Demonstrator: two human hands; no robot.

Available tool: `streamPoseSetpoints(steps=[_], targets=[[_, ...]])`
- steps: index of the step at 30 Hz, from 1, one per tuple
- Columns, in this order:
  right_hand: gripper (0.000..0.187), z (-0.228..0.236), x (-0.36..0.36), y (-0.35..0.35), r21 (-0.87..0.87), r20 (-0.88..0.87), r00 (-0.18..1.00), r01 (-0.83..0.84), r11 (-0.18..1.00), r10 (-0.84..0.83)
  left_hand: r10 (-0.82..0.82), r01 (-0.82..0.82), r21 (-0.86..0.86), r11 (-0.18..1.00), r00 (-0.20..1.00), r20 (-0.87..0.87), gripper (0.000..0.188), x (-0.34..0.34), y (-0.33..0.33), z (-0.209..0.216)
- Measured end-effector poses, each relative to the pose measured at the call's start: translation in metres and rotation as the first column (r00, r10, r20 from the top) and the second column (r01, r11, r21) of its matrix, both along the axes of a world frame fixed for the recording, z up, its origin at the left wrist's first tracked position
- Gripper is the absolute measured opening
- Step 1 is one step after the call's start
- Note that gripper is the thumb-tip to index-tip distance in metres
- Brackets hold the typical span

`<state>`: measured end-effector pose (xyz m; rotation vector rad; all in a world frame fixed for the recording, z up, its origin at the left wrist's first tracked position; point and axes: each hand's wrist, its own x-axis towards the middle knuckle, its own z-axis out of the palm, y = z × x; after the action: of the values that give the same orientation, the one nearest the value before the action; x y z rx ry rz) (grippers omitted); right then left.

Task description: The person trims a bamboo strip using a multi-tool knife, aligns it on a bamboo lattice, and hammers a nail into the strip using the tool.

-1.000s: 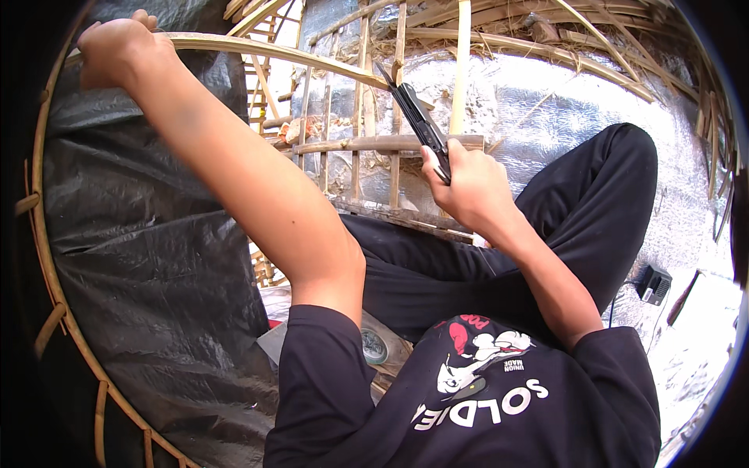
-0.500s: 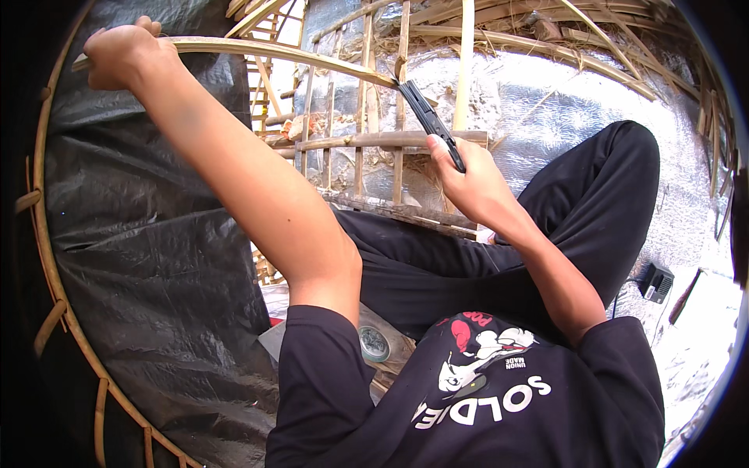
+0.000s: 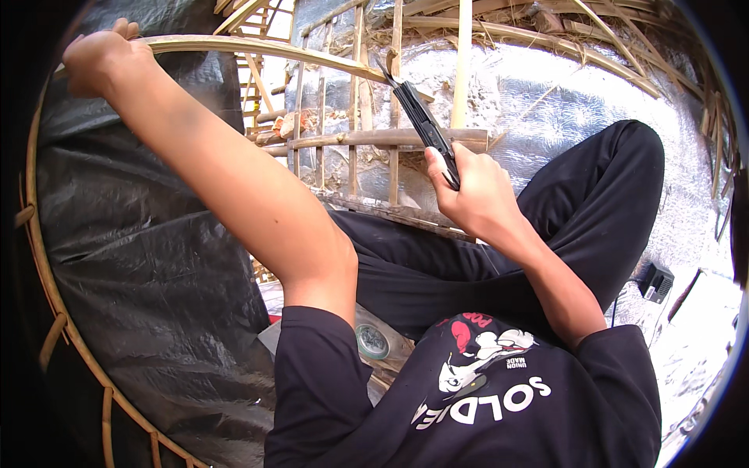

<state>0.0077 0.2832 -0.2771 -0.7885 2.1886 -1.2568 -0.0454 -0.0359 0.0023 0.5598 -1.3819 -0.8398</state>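
Observation:
My left hand (image 3: 101,64) is closed round the far left end of a long, slightly curved bamboo strip (image 3: 257,48), with that arm stretched out. The strip runs rightward across the upper part of the view. In my right hand (image 3: 477,189) is a black box cutter (image 3: 424,121), pointing up and left. Its blade meets the strip's right end, where a thin curl of shaving (image 3: 392,59) stands up. My right fingers wrap the cutter's lower end.
Beyond the hands is a bamboo lattice frame (image 3: 374,140). Loose bamboo strips (image 3: 538,43) lie on silvery sheeting (image 3: 538,101) at the back. Black plastic sheeting (image 3: 140,257) hangs at left. A round roll of tape (image 3: 372,341) and a black adapter (image 3: 657,281) sit near my body.
My left hand and the strip have shifted a little left. The cutter has moved slightly down and left with my right hand, and a curl now shows at the strip's end.

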Motion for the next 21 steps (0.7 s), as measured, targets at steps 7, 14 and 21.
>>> streamPoseSetpoints(steps=[7, 14, 21], targets=[[0.042, -0.005, 0.009, -0.001, 0.044, -0.220, 0.975, 0.020, 0.999, -0.010, 0.101, -0.101, -0.017, 0.995, 0.995, -0.022, 0.030, -0.005, 0.011, -0.002], [0.045, -0.004, 0.014, -0.006, 0.079, -0.242, 0.970, 0.016, 0.997, 0.004, 0.076, -0.075, 0.025, 0.997, 0.997, -0.022, 0.035, 0.008, 0.010, -0.002], [0.049, -0.002, 0.002, -0.004, -0.048, 0.021, 0.999, -0.044, 0.998, 0.046, 0.083, -0.083, 0.018, 0.996, 0.997, -0.006, 0.036, 0.006, 0.020, -0.006]])
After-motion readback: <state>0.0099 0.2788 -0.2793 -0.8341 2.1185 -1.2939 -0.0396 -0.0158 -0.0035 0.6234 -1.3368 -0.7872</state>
